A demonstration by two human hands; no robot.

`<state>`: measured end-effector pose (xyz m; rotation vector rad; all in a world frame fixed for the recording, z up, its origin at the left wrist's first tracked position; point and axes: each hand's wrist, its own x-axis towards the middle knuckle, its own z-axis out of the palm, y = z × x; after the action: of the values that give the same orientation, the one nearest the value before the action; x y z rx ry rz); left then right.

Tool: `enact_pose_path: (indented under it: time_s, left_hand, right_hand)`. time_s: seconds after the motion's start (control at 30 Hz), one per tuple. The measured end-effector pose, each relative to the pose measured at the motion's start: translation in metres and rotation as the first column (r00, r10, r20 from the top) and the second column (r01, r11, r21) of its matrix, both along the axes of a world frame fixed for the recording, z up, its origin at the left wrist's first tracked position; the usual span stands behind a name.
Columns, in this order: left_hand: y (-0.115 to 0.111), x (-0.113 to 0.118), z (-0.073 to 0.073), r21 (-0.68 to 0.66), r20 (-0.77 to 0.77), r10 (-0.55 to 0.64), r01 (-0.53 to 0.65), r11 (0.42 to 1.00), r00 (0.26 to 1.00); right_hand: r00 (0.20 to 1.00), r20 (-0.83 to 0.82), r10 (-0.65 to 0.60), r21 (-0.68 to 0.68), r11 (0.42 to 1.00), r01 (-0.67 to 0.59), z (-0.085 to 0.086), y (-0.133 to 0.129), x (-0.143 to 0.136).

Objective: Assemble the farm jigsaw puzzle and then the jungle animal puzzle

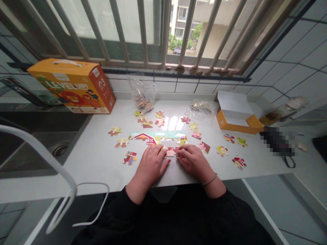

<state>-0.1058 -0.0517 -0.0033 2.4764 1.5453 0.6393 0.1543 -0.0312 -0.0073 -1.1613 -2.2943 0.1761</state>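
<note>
Both hands rest on the white counter, at the near side of a partly joined puzzle [168, 135] that shows a red barn and a pale blue sky strip. My left hand [152, 163] lies palm down, its fingertips on the left end of a small row of pink and brown pieces [170, 151]. At the right end of that row, the bent fingers of my right hand [193, 161] are closed on a piece mostly hidden beneath them. Loose pieces lie on both sides, among them a pair [129, 158] at the left and a brown-pink one [204, 147] at the right.
An orange box [76, 88] stands at the back left. Two clear bags of pieces [144, 100] [201, 107] lie near the wall. An open orange and white box [236, 117], a bottle [286, 109] and a blurred dark object [277, 139] are at the right. A white cable [68, 170] crosses the left foreground.
</note>
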Motion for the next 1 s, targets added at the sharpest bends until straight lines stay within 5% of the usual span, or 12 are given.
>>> enact_pose_path:
  time_s: [0.2,0.33,0.53,0.67,1.0]
  left_hand:
    - [-0.001,0.001,0.004,0.022,0.016,-0.001,0.001,1.000,1.000]
    - [0.000,-0.012,0.009,0.086,0.042,0.110,-0.113,0.990,0.993]
    - [0.013,-0.086,0.012,0.171,-0.029,0.425,-0.414,0.894,0.905]
    - [0.020,-0.124,0.005,0.127,-0.141,0.447,-0.431,0.893,0.883]
    - [0.021,-0.114,0.001,0.117,-0.201,0.501,-0.487,0.866,0.842]
  right_hand:
    - [1.000,-0.015,0.011,-0.020,1.000,-0.011,0.001,0.000,-0.001]
    - [1.000,-0.017,0.016,-0.031,0.999,-0.016,0.003,0.001,0.000]
    - [1.000,-0.031,0.007,-0.050,0.999,-0.009,0.004,0.001,-0.002]
    - [0.999,-0.036,0.005,-0.051,0.999,-0.007,0.004,0.001,-0.002]
    - [0.999,-0.044,0.001,-0.046,0.999,-0.003,0.005,0.001,-0.004]
